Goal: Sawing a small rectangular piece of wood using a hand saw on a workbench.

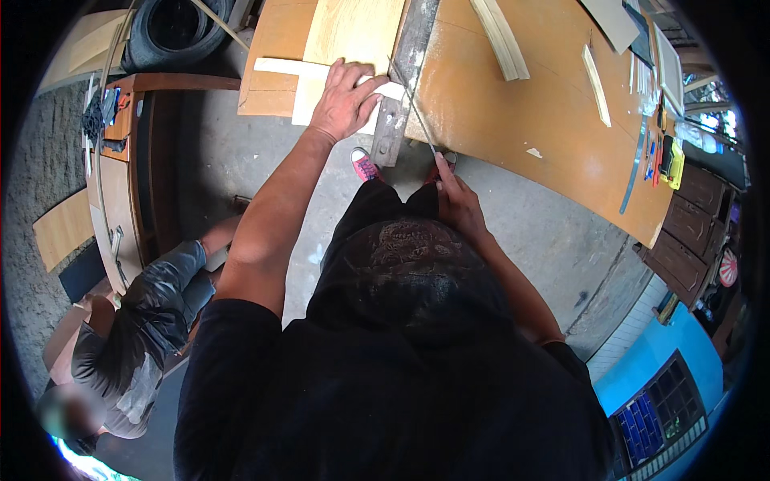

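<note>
My left hand point(350, 98) is closed on a pale wooden strip point(281, 66), pressing it across a light woodgrain board point(353, 32) at the top centre. The strip's right part rests on a worn, grey-stained bar point(391, 120) running along the board's right side. My right hand point(451, 192), lower down, grips the near end of a long, thin, dark blade point(419, 112), perhaps a saw, which slants up across the strip's right part, just right of my left fingers. Whether the blade cuts into the strip I cannot tell.
A brown worktop point(545, 144) holds loose strips point(497, 36) and assorted tools point(666, 156). A seated person point(144, 321) is at lower left, beside a wooden cabinet point(116, 192). Tyres point(164, 32) lie at upper left. Dark drawers point(690, 208) and a blue panel point(642, 361) are at right.
</note>
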A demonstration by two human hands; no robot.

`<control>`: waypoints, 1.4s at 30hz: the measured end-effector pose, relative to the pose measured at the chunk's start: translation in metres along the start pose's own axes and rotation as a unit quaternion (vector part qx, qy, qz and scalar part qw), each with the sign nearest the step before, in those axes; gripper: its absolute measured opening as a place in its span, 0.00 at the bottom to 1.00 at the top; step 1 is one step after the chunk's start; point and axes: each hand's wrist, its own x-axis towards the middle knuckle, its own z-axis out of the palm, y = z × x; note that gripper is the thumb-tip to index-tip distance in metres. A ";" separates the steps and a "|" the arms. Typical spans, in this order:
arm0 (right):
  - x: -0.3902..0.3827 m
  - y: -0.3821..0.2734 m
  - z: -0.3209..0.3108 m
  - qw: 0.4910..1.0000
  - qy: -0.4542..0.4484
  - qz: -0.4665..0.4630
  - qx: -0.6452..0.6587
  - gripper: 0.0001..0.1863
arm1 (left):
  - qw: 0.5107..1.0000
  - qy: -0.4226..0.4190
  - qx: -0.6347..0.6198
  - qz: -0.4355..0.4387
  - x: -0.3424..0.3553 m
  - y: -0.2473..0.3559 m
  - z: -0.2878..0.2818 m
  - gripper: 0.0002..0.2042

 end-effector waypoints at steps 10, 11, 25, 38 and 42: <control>0.000 0.002 0.009 1.000 0.009 -0.005 -0.015 0.29 | 1.000 -0.003 0.001 0.002 0.002 -0.002 0.000 0.16; 0.000 0.002 0.009 1.000 0.008 -0.005 -0.016 0.29 | 1.000 -0.005 -0.001 0.001 0.002 -0.002 0.000 0.16; -0.005 -0.002 0.014 0.999 0.000 0.037 -0.010 0.30 | 1.000 0.001 0.004 0.006 0.001 -0.003 0.002 0.15; -0.007 -0.005 0.005 0.999 -0.008 0.041 -0.028 0.29 | 1.000 -0.003 0.004 -0.001 0.000 -0.004 0.004 0.17; -0.004 -0.004 0.003 0.999 0.025 -0.006 -0.033 0.30 | 1.000 -0.003 0.003 -0.002 0.000 -0.003 0.004 0.16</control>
